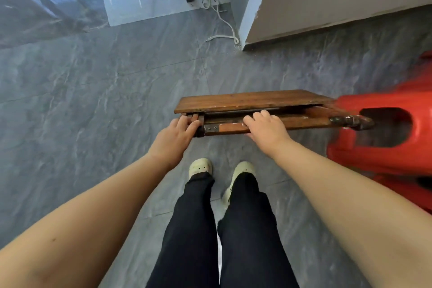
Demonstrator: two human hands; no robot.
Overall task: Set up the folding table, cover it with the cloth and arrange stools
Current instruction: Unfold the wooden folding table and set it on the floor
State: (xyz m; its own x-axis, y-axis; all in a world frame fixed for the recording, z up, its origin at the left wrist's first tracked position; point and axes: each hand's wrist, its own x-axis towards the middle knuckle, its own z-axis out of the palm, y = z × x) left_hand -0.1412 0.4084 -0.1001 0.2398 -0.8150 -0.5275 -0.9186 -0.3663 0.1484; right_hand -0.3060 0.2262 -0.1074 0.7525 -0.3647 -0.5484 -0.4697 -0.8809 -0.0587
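Gripping near-edge rails of the folding table [252,100], left hand [174,134] and right hand [266,127] curl fingers round stiff, probably heavy wood.

The brown wooden folding table [252,100] stands folded on edge (leaves slightly parted), right end by the red stools [385,147].

Folded table [252,103] ahead of feet [201,167]; stools [383,147] at right, touching it.
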